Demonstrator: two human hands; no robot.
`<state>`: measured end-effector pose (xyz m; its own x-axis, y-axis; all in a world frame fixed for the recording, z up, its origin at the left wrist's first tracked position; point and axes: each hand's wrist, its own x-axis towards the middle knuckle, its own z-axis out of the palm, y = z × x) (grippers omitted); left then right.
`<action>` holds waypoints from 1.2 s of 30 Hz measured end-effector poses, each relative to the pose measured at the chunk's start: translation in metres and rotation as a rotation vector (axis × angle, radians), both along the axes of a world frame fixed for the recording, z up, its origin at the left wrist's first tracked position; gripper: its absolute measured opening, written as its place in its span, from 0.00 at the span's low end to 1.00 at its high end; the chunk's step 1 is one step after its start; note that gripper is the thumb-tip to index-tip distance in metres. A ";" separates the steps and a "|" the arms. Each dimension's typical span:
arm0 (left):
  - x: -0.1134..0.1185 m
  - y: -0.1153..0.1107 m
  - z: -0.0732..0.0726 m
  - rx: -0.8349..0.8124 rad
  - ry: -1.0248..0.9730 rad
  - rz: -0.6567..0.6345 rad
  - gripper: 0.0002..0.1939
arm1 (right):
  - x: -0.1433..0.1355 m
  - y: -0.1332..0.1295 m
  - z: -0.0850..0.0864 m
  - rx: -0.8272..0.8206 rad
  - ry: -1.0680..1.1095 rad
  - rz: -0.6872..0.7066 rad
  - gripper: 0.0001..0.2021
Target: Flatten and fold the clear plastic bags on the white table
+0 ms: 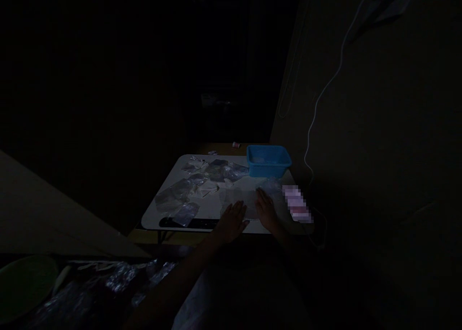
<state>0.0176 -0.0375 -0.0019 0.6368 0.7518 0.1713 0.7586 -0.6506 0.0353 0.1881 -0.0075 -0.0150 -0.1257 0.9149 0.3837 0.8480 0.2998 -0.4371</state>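
Both hands rest on a clear plastic sheet or bag near the front edge of the white table. My left hand lies palm down at its left part, fingers stretched forward. On its right side my right hand is laid flat, with the fingers pointing forward and left. Neither hand grips anything. More crumpled clear plastic lies just beyond my right hand. The scene is dark, so the edges of the plastic are hard to make out.
A blue basin stands at the table's back right. Several plastic bags cover the left side. A blurred-out lit object lies at the right edge, near a white cable. Crumpled plastic and a green round object are lower left.
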 end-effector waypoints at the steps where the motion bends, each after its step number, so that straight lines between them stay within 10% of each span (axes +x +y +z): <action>1: -0.003 -0.001 0.000 -0.001 -0.001 -0.007 0.26 | 0.002 0.002 -0.002 0.023 0.075 -0.007 0.23; 8: -0.023 -0.014 0.007 -0.022 0.020 -0.146 0.34 | 0.006 0.004 -0.009 0.096 0.251 0.029 0.21; 14: -0.026 -0.027 0.007 -0.061 -0.048 -0.175 0.21 | 0.005 0.002 -0.005 0.071 0.337 0.053 0.20; 19: -0.021 -0.022 0.029 -0.287 -0.552 -0.138 0.16 | 0.010 0.002 0.005 -0.087 0.690 0.094 0.19; 27: -0.018 0.020 0.075 -0.897 -1.497 0.357 0.16 | 0.003 0.003 0.052 -0.752 1.155 0.478 0.37; 36: -0.026 0.020 0.049 -1.177 -1.532 0.327 0.16 | -0.006 -0.009 0.041 -0.869 1.177 0.313 0.13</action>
